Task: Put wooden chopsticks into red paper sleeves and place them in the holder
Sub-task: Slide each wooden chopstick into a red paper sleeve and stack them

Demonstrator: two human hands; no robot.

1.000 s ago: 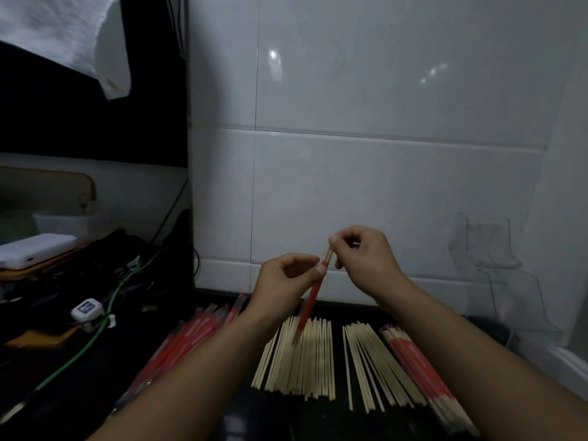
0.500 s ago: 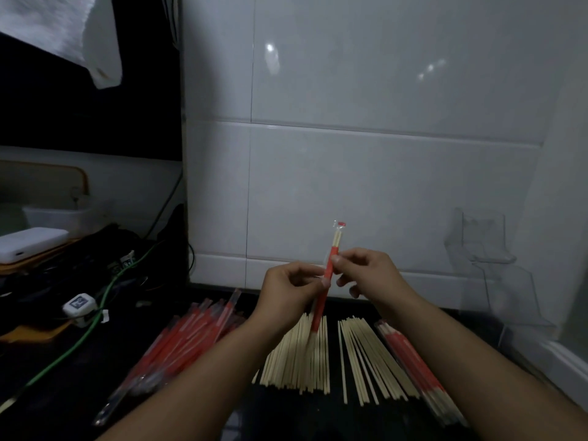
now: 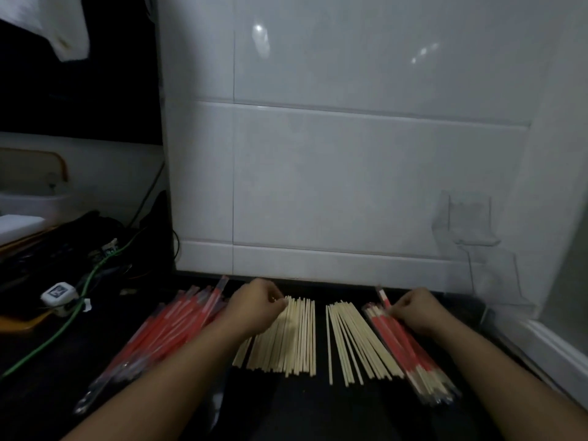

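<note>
Two hands, both lowered to the dark counter (image 3: 286, 405); half a second earlier they were raised together in front of the wall, working one chopstick into a red sleeve. Right hand (image 3: 416, 310): fingers curled, pinching the sleeved chopstick (image 3: 383, 297) and laying it on the far end of the finished pile (image 3: 410, 348) at right; grip not yet released. Left hand (image 3: 254, 308): fingers curled at the far tips of the left bundle of bare chopsticks (image 3: 286, 338); whether one is already pinched cannot be told. Judgement: one unit done, the next being picked. A second bundle of bare chopsticks (image 3: 353, 342) lies between the first bundle and the finished pile. Empty red sleeves (image 3: 165, 329), in clear wrap, lie fanned at left, just beside the left wrist. Clear holder (image 3: 467, 227), far right against the white tiled wall (image 3: 350, 173), seemingly holding nothing; finished sticks lie on the counter, so the placing step appears outstanding. Other items: green cable (image 3: 68, 319), white adapter (image 3: 59, 294), white cloth (image 3: 47, 23) hanging top left. Obstruction: none seen between the finished pile and the holder; low light and blur hinder reading of the fingertips.
</note>
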